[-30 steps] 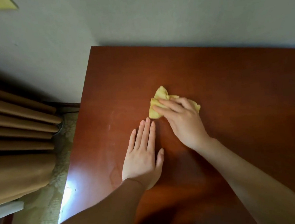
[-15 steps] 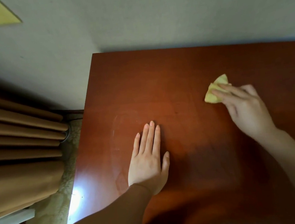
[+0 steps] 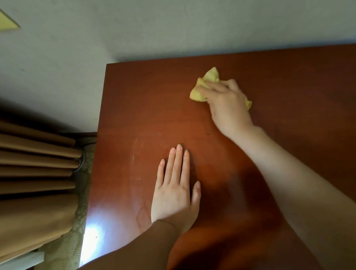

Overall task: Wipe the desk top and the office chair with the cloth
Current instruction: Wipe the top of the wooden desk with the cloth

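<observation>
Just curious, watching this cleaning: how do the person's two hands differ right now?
The left hand lies flat with straight fingers and holds nothing; the right hand curls its fingers over the yellow cloth. The left hand is nearer the person; the right hand reaches farther back, toward the wall. The left hand looks sharp, the right hand slightly blurred. Both are on the desk top.

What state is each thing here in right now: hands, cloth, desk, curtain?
cloth: bunched, pressed onto the desk top under the right hand.
right hand: grips the cloth.
left hand: flat on the desk top, fingers straight, holding nothing.
desk top: faint smears beside the left hand.
curtain: gathered in folds.
</observation>
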`<state>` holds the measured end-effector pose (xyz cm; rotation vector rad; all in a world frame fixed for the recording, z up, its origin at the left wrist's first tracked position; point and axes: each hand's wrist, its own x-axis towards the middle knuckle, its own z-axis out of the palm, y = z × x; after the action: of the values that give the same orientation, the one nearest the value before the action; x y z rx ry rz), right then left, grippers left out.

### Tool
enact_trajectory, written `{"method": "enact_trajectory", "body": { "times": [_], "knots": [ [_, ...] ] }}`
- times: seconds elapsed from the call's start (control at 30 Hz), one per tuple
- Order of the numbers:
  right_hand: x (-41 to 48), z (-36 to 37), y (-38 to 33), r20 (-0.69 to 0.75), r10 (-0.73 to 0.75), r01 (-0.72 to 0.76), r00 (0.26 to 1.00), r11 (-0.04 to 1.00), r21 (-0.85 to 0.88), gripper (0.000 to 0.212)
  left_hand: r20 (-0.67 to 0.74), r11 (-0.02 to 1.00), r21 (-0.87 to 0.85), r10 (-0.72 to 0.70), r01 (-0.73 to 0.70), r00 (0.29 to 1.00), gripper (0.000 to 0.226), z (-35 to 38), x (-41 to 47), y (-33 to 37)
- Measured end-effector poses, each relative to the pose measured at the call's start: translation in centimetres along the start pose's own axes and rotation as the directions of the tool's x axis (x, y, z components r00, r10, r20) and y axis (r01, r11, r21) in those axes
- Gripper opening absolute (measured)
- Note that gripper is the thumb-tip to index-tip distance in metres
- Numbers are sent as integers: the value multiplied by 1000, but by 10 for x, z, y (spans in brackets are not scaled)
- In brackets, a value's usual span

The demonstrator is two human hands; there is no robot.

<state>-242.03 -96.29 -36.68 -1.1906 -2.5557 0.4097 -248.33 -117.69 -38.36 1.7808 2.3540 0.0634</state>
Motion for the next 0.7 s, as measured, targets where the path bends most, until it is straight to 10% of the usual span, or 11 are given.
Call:
{"method": "enact_trajectory", "body": {
  "times": [0.27, 0.7],
  "knots": [
    [-110, -13, 4, 9, -229, 228, 973, 973, 45, 43, 12, 1000, -3, 1, -1, 1000, 64, 1, 0, -1],
    [-58, -33, 71, -171, 96, -101, 981, 995, -21, 34, 14, 999, -36, 1, 0, 1000, 63, -1, -1, 1]
  ]
}}
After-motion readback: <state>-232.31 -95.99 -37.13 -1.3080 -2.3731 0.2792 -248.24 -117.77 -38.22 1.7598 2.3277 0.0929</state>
